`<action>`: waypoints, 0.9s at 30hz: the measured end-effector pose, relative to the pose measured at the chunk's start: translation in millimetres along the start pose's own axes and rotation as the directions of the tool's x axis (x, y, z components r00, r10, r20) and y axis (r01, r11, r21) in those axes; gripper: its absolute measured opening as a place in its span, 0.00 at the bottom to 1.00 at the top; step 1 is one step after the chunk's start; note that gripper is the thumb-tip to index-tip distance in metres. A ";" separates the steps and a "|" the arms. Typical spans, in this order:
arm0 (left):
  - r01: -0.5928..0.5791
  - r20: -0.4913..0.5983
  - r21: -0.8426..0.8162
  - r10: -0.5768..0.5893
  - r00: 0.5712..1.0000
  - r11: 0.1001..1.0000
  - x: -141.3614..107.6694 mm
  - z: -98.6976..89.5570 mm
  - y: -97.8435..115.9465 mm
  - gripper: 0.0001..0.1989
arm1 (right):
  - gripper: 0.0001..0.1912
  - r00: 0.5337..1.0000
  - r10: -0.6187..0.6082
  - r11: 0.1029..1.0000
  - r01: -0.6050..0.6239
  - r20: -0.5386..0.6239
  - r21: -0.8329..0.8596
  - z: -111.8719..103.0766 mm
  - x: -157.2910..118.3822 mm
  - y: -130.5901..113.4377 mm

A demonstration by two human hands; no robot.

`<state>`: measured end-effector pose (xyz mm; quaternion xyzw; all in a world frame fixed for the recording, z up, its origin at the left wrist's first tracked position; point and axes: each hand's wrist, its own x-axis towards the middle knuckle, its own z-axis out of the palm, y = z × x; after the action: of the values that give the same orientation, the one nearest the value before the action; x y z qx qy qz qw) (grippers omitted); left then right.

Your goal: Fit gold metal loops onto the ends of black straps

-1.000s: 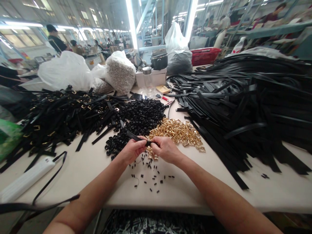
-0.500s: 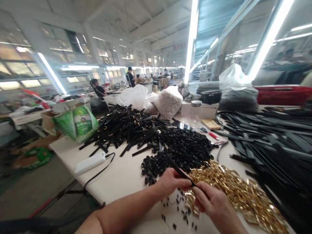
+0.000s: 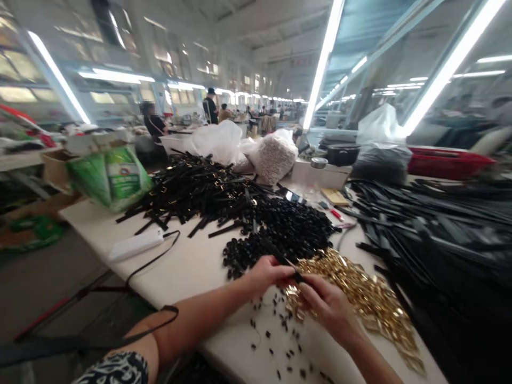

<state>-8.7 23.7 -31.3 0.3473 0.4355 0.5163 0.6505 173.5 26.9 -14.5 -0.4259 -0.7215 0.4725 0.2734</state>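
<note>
A short black strap [image 3: 277, 253] is pinched in my left hand [image 3: 269, 273], its far end pointing up and away over a heap of small black loops [image 3: 288, 224]. My right hand [image 3: 326, 303] closes its thumb and fingers on the near end of the same strap, close against the left fingertips. What exactly sits at that end is hidden by the fingers. Gold metal buckles [image 3: 360, 288] lie in a pile beside and beyond my right hand. Small black bits [image 3: 285, 320] are scattered on the pale tabletop [image 3: 188, 266] below both hands.
Behind stands a heap of black straps with gold buckles [image 3: 200, 186]. Long black strips [image 3: 416, 229] cover the right side. A white power strip [image 3: 136, 244] with a cable and a green bag [image 3: 114, 176] are at left. Filled plastic bags [image 3: 276, 157] stand at the back; people work beyond.
The view has shifted, so the table contents sit a little further left and higher. Both hands stay together on the strap, which is held at nearly the same angle.
</note>
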 end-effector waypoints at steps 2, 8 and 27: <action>0.035 0.015 -0.047 -0.034 0.999 0.998 -1.4 -1.2 2.0 0.16 | 0.18 0.999 0.037 0.995 -0.038 0.014 0.091 1.4 -0.5 -5.8; 0.159 0.074 -0.156 -0.149 0.986 0.975 -4.9 -1.2 6.5 0.11 | 0.12 0.985 0.170 0.945 -0.171 0.030 0.279 4.9 -1.6 -9.5; 0.201 0.336 0.015 -0.195 0.922 0.979 -9.2 -6.7 8.0 0.17 | 0.15 0.974 0.161 0.966 -0.189 0.156 0.178 -1.1 -9.2 -20.8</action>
<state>-18.7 16.5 -24.8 0.3778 0.3461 0.3857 0.7673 171.5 15.5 5.0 -0.4254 -0.6495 0.5911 0.2189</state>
